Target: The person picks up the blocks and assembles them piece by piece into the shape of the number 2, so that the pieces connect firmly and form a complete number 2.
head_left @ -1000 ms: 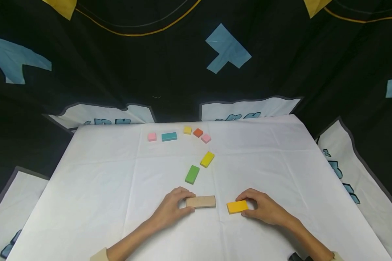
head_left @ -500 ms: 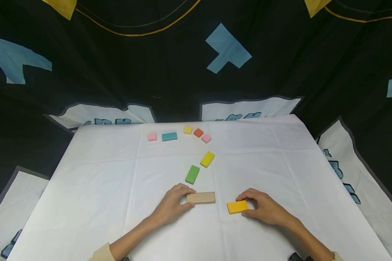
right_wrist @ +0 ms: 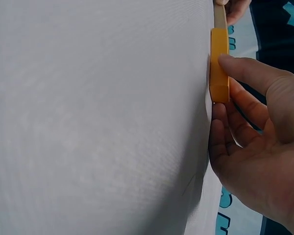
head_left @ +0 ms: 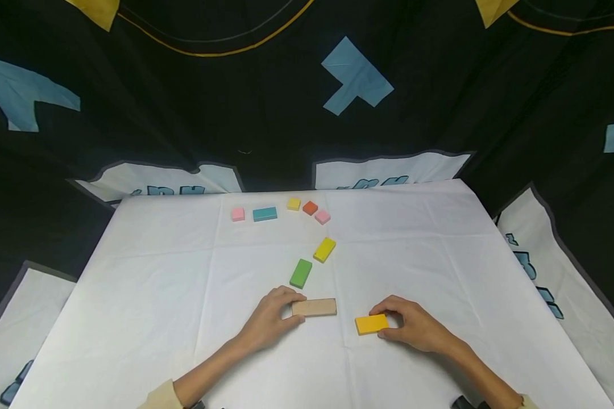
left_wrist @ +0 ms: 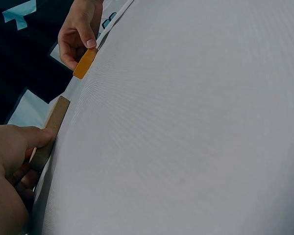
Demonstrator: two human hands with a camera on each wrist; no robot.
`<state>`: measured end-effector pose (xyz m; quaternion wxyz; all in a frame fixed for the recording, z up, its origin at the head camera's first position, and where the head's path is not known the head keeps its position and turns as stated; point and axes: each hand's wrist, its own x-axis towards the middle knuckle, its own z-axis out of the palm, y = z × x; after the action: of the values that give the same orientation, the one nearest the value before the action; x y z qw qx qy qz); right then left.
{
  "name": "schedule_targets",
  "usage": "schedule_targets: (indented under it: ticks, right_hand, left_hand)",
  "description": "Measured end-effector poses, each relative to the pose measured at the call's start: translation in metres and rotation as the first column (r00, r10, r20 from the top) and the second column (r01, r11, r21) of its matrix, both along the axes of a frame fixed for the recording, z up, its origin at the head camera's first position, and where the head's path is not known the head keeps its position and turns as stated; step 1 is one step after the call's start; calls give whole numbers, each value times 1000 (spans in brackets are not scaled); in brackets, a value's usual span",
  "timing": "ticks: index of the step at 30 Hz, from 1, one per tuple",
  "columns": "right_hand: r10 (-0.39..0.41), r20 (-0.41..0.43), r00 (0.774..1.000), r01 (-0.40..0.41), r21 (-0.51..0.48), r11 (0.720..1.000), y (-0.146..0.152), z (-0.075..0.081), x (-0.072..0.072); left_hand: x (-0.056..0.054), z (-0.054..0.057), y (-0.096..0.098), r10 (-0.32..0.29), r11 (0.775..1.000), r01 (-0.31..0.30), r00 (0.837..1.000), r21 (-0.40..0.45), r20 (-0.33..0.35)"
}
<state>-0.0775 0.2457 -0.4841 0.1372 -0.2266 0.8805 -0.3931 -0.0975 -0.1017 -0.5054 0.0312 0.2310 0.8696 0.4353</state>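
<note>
My left hand (head_left: pixel 268 321) pinches the left end of a plain wooden block (head_left: pixel 314 307) between thumb and fingers. Across a gap to the right, my right hand (head_left: pixel 414 324) grips an orange-yellow block (head_left: pixel 371 324) by its right end. Both blocks lie roughly level, sideways to me, and do not touch each other. In the left wrist view the thumb presses along the side of the wooden block (left_wrist: pixel 50 132). The right wrist view shows my thumb on the near side of the orange-yellow block (right_wrist: pixel 219 66), with fingers behind it.
Beyond my hands lie a green block (head_left: pixel 301 273) and a yellow block (head_left: pixel 324 250). Farther back sit a pink block (head_left: pixel 237 215), a teal block (head_left: pixel 265 214), a small yellow block (head_left: pixel 294 204), a red-orange block (head_left: pixel 310 208) and another pink block (head_left: pixel 322 217). A white cloth (head_left: pixel 148 295) covers the table.
My left hand has moved the wooden block slightly away from me, toward the green block. The right hand and its orange-yellow block have stayed in place.
</note>
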Motion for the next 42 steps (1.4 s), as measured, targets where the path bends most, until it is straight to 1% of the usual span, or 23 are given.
schedule_targets:
  ticks: [7,18,23,28,33,40,42]
  right_hand:
    - [-7,9,1000,7,3,1000,-2,2,-2]
    - [-43,8,999,42,39,998,-6,5,-8]
    - [-56,-3,998,56,32,998,-7,6,-12]
    - [-44,-15,999,44,27,999,-13,6,-15]
    - [-41,-22,999,42,43,998,-21,6,-19]
    - [-38,-47,998,40,60,997,-28,7,-27]
    - [-37,-50,998,40,66,997,-29,7,-29]
  left_hand:
    - [0,1,0,5,1000,-5,1000,-7,9]
    - [-2,5,0,1,1000,-1,1000,-10,5]
    - [-1,3,0,1,1000,-1,1000,-6,-1]
    - [-1,1,0,-7,1000,7,1000,-2,-4]
    - [0,1,-1,-11,1000,10,1000,-13,-23]
    - [0,1,-1,-5,1000,5,1000,-11,7]
    - [0,0,-1,-6,1000,6,1000,-13,5]
